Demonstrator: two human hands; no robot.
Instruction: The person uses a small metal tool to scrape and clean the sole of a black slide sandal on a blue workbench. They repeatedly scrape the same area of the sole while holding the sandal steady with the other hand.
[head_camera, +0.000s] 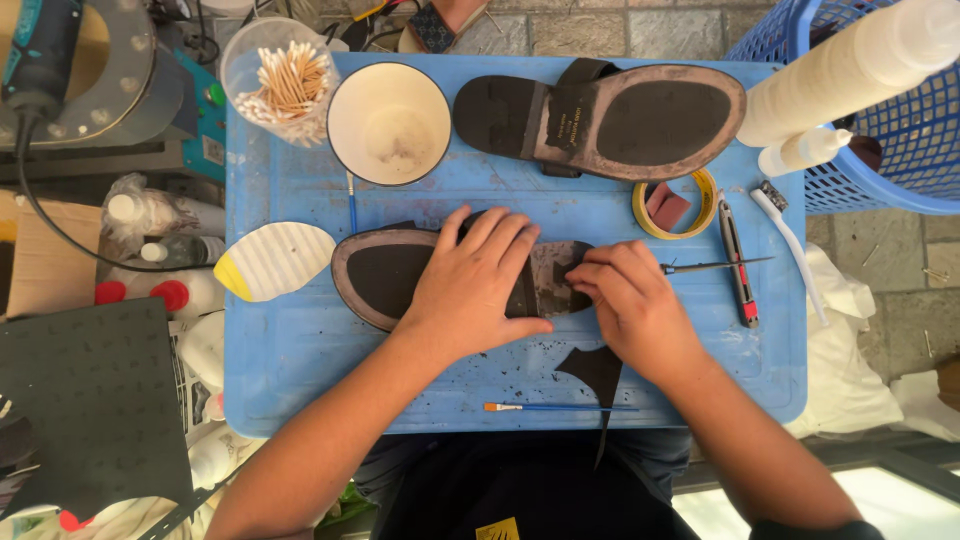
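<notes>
One sandal, sole upward, was laid near the middle of the blue tray, its long axis running left to right across the person's front, the rounded dark forepart to the left and the heel part to the right. The left hand was pressed flat across its waist, fingers spread and extended, nothing gripped. The right hand was set at the heel end, touching it, fingers curled narrowly around a thin pointed tool whose tip was directed away to the right. The heel part thus lay immediately left of the right fingers; the forepart was nearer the left hand.

Outward from it were recorded:
- a second sandal, sole upward, along the far edge, parallel to the first;
- a white bowl and a cup of cotton swabs, far left;
- a tape roll and a utility knife, right;
- a fine brush and a dark offcut, near edge;
- a striped white and yellow piece, left.
</notes>
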